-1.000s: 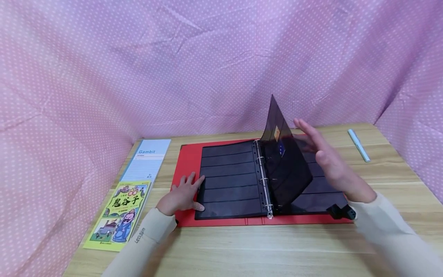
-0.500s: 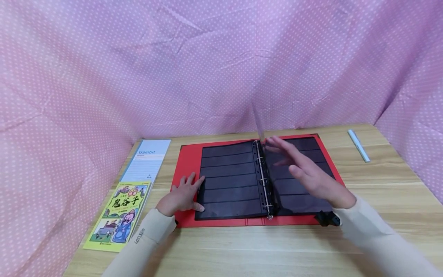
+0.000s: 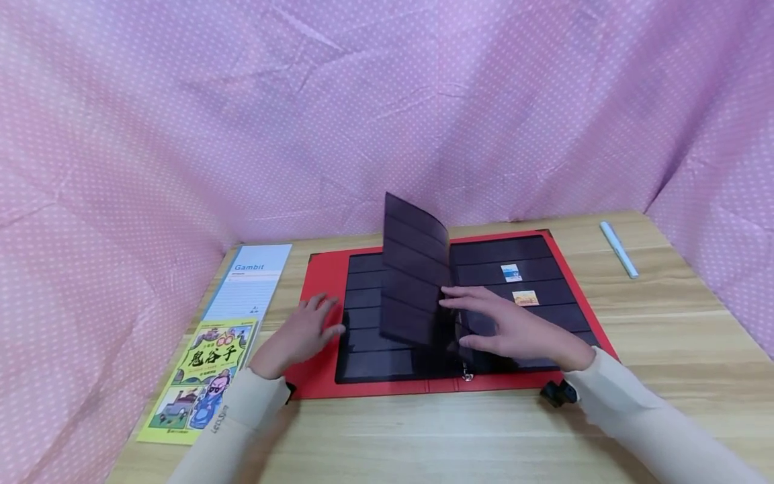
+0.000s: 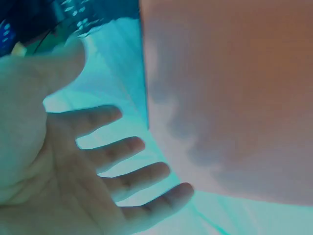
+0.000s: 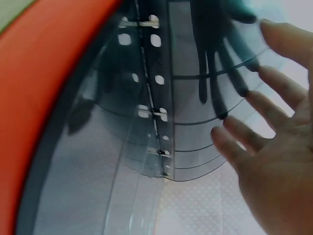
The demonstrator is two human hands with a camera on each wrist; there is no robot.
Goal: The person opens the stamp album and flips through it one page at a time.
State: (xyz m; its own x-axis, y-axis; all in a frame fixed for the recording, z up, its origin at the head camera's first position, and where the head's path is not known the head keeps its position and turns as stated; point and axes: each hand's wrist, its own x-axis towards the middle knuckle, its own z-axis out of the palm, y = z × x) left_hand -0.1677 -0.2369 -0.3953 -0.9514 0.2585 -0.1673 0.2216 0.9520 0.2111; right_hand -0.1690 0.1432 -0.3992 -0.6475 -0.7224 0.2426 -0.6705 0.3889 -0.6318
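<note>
Binder with a smooth red cover [image 3: 318, 282] lies spread flat on the pale wood-grain table [image 3: 423, 437], metal rings along its middle and dark, glossy pocket sheets on both sides. One dark translucent page with horizontal pocket strips [image 3: 414, 269] stands raised from the rings, bowed and leaning over the left side.

The right hand [image 3: 514, 329] is just to the right of that page, palm towards it, fingers extended and spaced apart. Its grip is wide and holds nothing; in the right wrist view the fingertips come right up to their own reflections on the page, though whether they touch cannot be told. The left hand [image 3: 297, 339] is at the binder's left margin, near the edge of the left sheet. Its grip is also wide, with fingers and thumb spread.

On the right sheet sit a small blue-and-white stamp-like piece [image 3: 511, 272] and, below it, an orange-and-cream one [image 3: 525, 298]. A pale blue capped pen [image 3: 619, 249] lies well apart to the right. To the left, a yellow-green illustrated booklet [image 3: 196, 376] partly covers a white-and-blue "Gambit" notebook [image 3: 244, 282].
</note>
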